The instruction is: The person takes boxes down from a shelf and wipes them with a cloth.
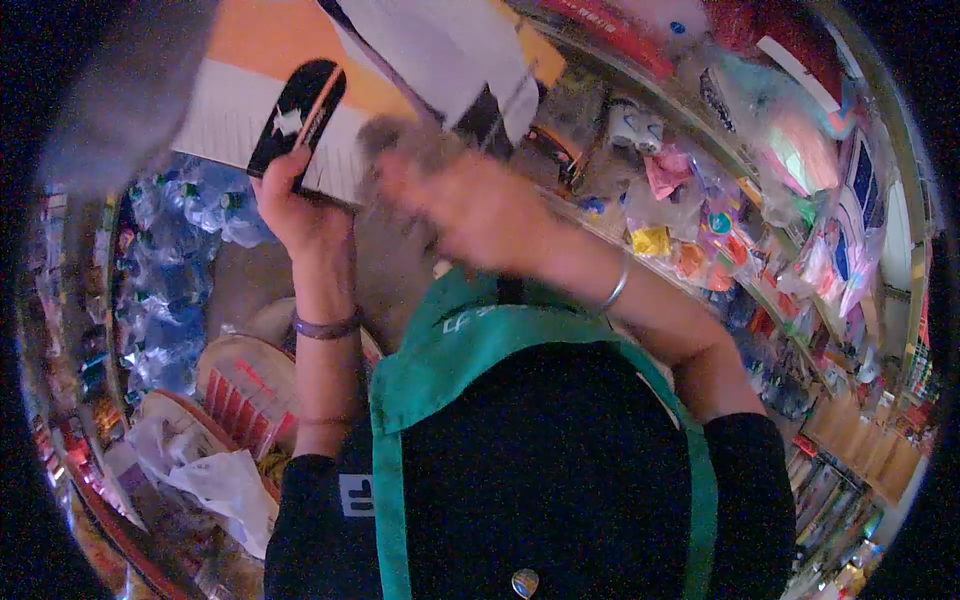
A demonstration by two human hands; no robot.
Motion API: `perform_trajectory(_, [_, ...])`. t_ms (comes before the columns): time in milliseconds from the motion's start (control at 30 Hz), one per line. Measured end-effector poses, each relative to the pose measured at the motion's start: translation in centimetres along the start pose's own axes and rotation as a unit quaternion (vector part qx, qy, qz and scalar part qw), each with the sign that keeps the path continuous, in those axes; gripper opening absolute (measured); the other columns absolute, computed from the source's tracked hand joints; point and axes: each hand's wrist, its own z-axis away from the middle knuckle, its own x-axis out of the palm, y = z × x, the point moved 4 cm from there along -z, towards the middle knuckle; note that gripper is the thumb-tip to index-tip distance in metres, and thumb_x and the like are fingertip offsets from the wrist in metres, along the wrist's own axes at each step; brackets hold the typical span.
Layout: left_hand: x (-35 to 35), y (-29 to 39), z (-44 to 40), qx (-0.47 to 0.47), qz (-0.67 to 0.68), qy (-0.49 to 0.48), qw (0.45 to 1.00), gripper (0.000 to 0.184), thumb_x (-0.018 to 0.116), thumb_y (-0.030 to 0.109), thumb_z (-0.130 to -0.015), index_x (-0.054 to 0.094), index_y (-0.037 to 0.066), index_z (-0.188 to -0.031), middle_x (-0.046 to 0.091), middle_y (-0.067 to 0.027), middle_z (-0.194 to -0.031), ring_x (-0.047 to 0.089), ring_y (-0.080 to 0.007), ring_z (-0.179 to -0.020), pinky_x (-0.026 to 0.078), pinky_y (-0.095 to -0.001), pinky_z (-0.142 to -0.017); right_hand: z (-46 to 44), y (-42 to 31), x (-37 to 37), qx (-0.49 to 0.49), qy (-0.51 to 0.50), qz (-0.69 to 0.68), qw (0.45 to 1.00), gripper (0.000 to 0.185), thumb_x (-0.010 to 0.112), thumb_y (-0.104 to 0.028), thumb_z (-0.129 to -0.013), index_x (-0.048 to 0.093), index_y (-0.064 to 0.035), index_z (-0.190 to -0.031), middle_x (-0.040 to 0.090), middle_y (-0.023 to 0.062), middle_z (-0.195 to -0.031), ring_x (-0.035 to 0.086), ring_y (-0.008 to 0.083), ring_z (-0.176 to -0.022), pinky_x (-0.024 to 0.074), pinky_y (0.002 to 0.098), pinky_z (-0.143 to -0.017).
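Note:
My left hand (pixel 300 205) is closed around the lower end of a flat black object (pixel 318 88) with a rounded top. It bears a white mark and an orange stripe; its exact kind I cannot make out. My right hand (pixel 475 205) is smeared by motion to the right of it, bent inward over the chest. A dark greyish blur (pixel 395 138) lies at its fingers, and whether it is held cannot be told. Behind the left hand is a large white and orange printed panel or carton (pixel 225 108).
Clear plastic bottles (pixel 165 290) in wrap stand at the left. Below them are round-ended cartons with red print (pixel 245 385) and a white plastic bag (pixel 225 490). Shelves of colourful bagged goods (pixel 700 240) run along the right. A green apron (pixel 470 325) covers my front.

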Motion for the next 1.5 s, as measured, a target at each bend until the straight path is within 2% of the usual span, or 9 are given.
perform_trajectory(133, [1.4, 2.0, 0.7, -0.038, 0.036, -0.018, 0.998, 0.042, 0.045, 0.007, -0.064, 0.047, -0.010, -0.102, 0.055, -0.0173, -0.097, 0.056, -0.0271, -0.089, 0.045, -0.0352, -0.080, 0.5, 8.7, -5.9, 0.095, 0.200, 0.153, 0.963, 0.041, 0.046, -0.007, -0.071, 0.045, 0.0006, -0.111, 0.049, 0.0204, -0.110, 0.043, 0.0323, -0.109, 0.0314, 0.0365, -0.095])
perform_trajectory(433, [1.6, 2.7, -0.6, -0.009, 0.067, 0.009, 0.998, 0.043, 0.046, 0.009, -0.064, 0.048, -0.007, -0.104, 0.055, -0.0152, -0.099, 0.055, -0.0277, -0.091, 0.043, -0.0372, -0.083, 1.6, 0.5, 0.5, -0.088, 0.026, 0.088, 0.992, 0.044, 0.045, -0.005, -0.071, 0.048, -0.0074, -0.115, 0.044, 0.0084, -0.124, 0.038, 0.0250, -0.117, 0.0289, 0.0373, -0.098])
perform_trajectory(533, [2.0, 3.6, -0.4, 0.005, 0.059, -0.005, 0.998, 0.046, 0.047, 0.009, -0.062, 0.048, -0.005, -0.106, 0.055, -0.0151, -0.100, 0.054, -0.0283, -0.093, 0.043, -0.0387, -0.083, -1.0, 6.2, -3.3, 0.082, 0.121, -0.054, 0.988, 0.044, 0.038, -0.001, -0.074, 0.045, -0.0037, -0.117, 0.043, 0.0095, -0.124, 0.036, 0.0275, -0.117, 0.0276, 0.0346, -0.099])
perform_trajectory(800, [0.5, 3.3, -2.1, 0.030, 0.073, 0.038, 0.996, 0.037, 0.046, 0.006, -0.062, 0.050, -0.004, -0.098, 0.056, -0.0137, -0.094, 0.056, -0.0264, -0.088, 0.046, -0.0360, -0.079, 1.7, 1.2, 0.3, 0.007, -0.005, -0.128, 0.992, 0.040, 0.040, -0.003, -0.072, 0.048, -0.0035, -0.112, 0.048, 0.0113, -0.115, 0.042, 0.0269, -0.111, 0.0312, 0.0353, -0.096])
perform_trajectory(967, [-1.3, 3.4, -3.2, 0.058, 0.070, 0.042, 0.995, 0.034, 0.046, 0.006, -0.062, 0.051, -0.005, -0.093, 0.057, -0.0134, -0.091, 0.057, -0.0258, -0.083, 0.047, -0.0341, -0.076, 2.9, 5.1, -2.6, 0.422, 0.120, -0.576, 0.690, 0.037, 0.041, -0.008, -0.076, 0.049, -0.0044, -0.112, 0.052, 0.0092, -0.110, 0.048, 0.0243, -0.104, 0.0354, 0.0346, -0.092])
perform_trajectory(1133, [-3.6, 0.3, -2.7, 0.001, 0.084, 0.038, 0.996, 0.042, 0.045, 0.002, -0.059, 0.046, -0.006, -0.100, 0.054, -0.0131, -0.094, 0.055, -0.0270, -0.088, 0.046, -0.0364, -0.079, -1.8, 4.0, -3.4, 0.349, 0.181, -0.759, 0.518, 0.039, 0.042, -0.011, -0.078, 0.045, -0.0029, -0.116, 0.048, 0.0091, -0.115, 0.044, 0.0236, -0.109, 0.0315, 0.0339, -0.095])
perform_trajectory(1267, [-2.2, -0.7, -0.5, -0.013, 0.091, 0.045, 0.995, 0.050, 0.042, -0.003, -0.057, 0.042, -0.002, -0.107, 0.051, -0.0132, -0.099, 0.053, -0.0283, -0.092, 0.045, -0.0380, -0.081, -6.0, 1.3, -5.4, 0.271, 0.168, -0.689, 0.651, 0.041, 0.042, -0.013, -0.080, 0.042, -0.0016, -0.120, 0.045, 0.0090, -0.120, 0.040, 0.0231, -0.113, 0.0285, 0.0333, -0.097])
perform_trajectory(1333, [-3.0, -1.3, -0.4, -0.034, 0.082, 0.046, 0.995, 0.026, 0.049, 0.006, -0.061, 0.052, -0.004, -0.084, 0.056, -0.0123, -0.082, 0.055, -0.0270, -0.080, 0.044, -0.0371, -0.078, -6.4, 7.9, -5.5, 0.175, 0.093, -0.308, 0.930, 0.042, 0.043, -0.015, -0.081, 0.040, -0.0014, -0.121, 0.044, 0.0113, -0.121, 0.035, 0.0242, -0.118, 0.0238, 0.0349, -0.100])
perform_trajectory(1500, [-2.5, -0.5, 0.5, -0.051, 0.127, 0.018, 0.990, 0.050, 0.041, -0.003, -0.058, 0.043, 0.001, -0.108, 0.052, -0.0118, -0.100, 0.053, -0.0255, -0.092, 0.044, -0.0367, -0.080, -5.6, 1.8, -5.0, -0.092, 0.060, 0.079, 0.991, 0.044, 0.052, -0.026, -0.076, 0.047, -0.0098, -0.117, 0.038, 0.0138, -0.125, 0.029, 0.0331, -0.120, 0.0202, 0.0440, -0.100])
